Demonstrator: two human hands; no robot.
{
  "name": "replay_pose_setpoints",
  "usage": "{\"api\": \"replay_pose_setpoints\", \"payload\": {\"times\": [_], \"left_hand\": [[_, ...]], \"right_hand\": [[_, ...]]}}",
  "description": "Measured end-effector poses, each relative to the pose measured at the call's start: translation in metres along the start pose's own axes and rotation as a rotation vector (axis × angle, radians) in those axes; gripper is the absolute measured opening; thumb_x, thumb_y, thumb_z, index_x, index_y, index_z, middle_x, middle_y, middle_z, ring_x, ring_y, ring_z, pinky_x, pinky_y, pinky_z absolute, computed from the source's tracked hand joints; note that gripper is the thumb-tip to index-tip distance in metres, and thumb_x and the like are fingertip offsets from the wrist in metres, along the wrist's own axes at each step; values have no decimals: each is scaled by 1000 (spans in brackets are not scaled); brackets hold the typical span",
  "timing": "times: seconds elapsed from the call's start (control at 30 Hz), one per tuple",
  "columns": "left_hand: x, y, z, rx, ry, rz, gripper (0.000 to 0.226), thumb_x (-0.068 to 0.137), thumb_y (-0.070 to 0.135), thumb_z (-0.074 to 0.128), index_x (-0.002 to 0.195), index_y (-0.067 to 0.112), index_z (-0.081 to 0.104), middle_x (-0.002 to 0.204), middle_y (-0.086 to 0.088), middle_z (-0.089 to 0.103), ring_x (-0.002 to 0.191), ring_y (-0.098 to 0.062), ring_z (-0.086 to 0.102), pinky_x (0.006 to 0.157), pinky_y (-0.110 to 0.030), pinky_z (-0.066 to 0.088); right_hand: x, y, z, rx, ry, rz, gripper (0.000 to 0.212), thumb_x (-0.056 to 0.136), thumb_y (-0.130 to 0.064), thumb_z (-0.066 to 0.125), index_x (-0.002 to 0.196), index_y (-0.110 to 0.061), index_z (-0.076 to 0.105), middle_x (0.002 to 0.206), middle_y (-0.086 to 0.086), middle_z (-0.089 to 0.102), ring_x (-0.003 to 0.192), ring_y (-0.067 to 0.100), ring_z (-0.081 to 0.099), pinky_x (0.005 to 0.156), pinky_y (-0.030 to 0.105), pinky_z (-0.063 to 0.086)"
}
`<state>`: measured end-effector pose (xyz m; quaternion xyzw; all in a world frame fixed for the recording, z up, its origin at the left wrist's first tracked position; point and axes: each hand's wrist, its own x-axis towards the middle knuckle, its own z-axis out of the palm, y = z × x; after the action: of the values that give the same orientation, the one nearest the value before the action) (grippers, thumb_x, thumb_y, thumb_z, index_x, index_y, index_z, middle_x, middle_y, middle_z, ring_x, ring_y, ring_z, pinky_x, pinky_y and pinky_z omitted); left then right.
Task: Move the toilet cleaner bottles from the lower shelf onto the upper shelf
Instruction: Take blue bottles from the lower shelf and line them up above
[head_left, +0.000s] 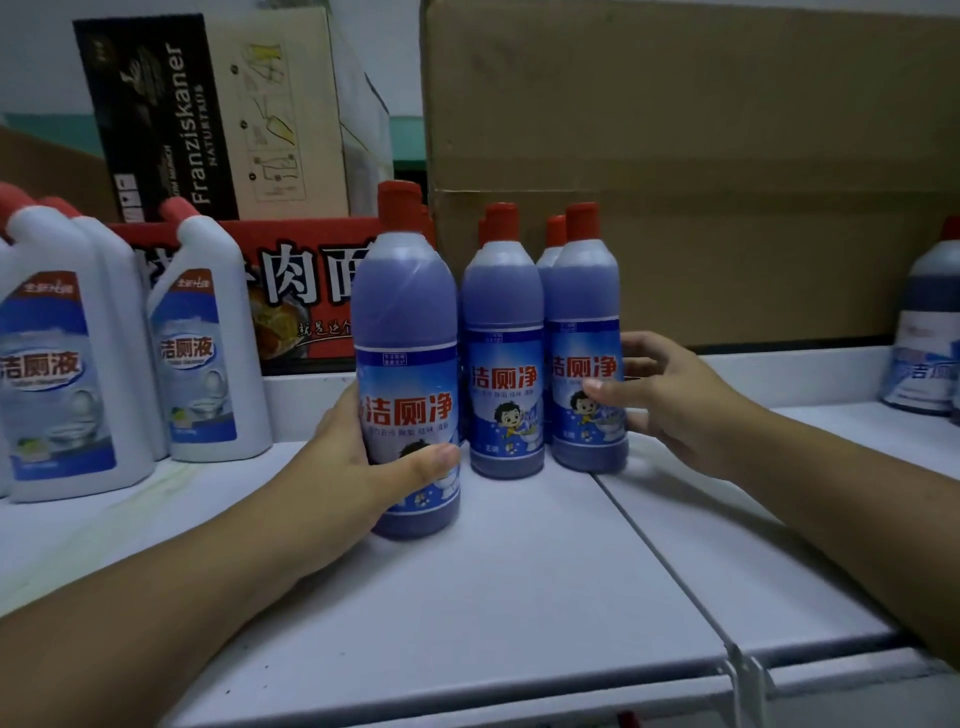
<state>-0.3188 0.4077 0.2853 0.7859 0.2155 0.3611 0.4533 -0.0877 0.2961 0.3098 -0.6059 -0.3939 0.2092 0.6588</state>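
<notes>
Our left hand (358, 462) wraps its fingers (431, 457) closed around a purple toilet cleaner bottle (408, 338), upright on the white shelf (493, 597); our right hand (675, 400) rests with loosely curled fingers (605, 388) against the rightmost bottle (586, 332) of the cluster just behind; white bottles (208, 353) stand to the left, cardboard boxes (701, 156) behind

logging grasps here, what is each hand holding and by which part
Left hand grips the front purple bottle around its lower body. Right hand touches the right purple bottle at label height; closure unclear.
</notes>
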Motion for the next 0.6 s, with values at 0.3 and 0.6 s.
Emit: {"api": "replay_pose_setpoints", "payload": {"times": [0.3, 0.6], "left_hand": [[3, -1, 0, 33, 0, -8, 53, 76, 32, 71, 117, 39, 38, 118, 13, 55, 109, -11, 55, 78, -20, 46], [-23, 18, -22, 143, 446, 339, 82, 75, 62, 61, 141, 22, 35, 132, 8, 48, 113, 2, 51, 87, -9, 43]], "right_hand": [[0, 5, 3, -335, -27, -169, 43, 78, -17, 75, 117, -20, 59, 106, 0, 67, 94, 13, 64, 81, 31, 53], [-18, -17, -11, -493, 260, -365, 53, 84, -48, 62, 124, -15, 53, 108, -2, 62, 100, 14, 59, 86, 35, 54]]}}
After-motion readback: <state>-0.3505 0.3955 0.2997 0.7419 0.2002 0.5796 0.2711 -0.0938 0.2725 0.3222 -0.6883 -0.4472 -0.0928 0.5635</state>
